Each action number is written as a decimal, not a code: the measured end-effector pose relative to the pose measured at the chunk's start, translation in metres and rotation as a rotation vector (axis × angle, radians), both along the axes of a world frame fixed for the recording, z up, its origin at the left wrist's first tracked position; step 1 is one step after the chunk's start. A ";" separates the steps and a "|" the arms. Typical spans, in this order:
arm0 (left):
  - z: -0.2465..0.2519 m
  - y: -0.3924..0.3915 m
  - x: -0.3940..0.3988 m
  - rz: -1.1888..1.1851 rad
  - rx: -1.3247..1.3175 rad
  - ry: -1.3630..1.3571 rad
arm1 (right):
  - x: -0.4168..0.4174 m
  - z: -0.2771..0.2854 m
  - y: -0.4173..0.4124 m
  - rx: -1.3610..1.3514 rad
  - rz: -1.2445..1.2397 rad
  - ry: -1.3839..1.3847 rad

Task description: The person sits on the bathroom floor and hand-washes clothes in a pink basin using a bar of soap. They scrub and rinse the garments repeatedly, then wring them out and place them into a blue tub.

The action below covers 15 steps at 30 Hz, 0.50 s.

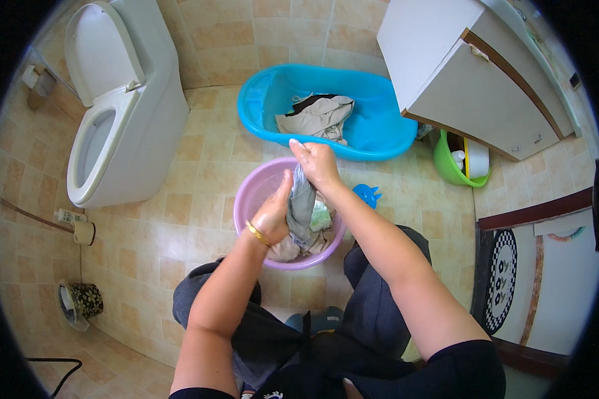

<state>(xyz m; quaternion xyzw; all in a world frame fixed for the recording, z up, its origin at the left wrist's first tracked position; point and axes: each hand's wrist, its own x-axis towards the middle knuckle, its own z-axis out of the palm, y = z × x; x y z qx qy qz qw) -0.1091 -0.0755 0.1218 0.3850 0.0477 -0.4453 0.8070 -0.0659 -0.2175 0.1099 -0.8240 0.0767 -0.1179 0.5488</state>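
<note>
A wet grey-blue cloth [302,207] hangs bunched lengthwise over a pink plastic basin [248,179]. My right hand [318,162] grips its upper end, thumb pointing up. Lower down, my left hand [273,212], with a gold bracelet [257,233] at the wrist, is wrapped against the cloth's left side; its fingertips are hidden. Inside the basin lie beige wet clothes [283,249] in water, along with a white-and-green piece [321,215] that I cannot make out exactly.
Behind the basin stands a blue baby bathtub [379,132] holding beige and black clothing [319,117]. A small blue plastic item [367,195] lies right of the basin. Toilet [105,149] at left, white cabinet [484,95] and green basin [449,167] at right; a patterned bin [87,300] stands lower left.
</note>
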 end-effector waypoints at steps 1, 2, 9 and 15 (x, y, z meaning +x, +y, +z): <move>0.000 0.004 0.002 -0.052 -0.011 -0.114 | 0.000 0.004 -0.003 0.097 -0.014 0.026; 0.002 0.017 0.006 -0.164 0.067 -0.150 | -0.001 0.008 -0.007 0.230 -0.046 0.073; -0.013 0.043 0.022 -0.634 0.570 -0.533 | -0.010 0.063 -0.051 0.846 0.035 0.190; 0.015 0.039 0.023 0.014 0.091 -0.405 | -0.018 0.067 -0.084 0.693 0.185 0.233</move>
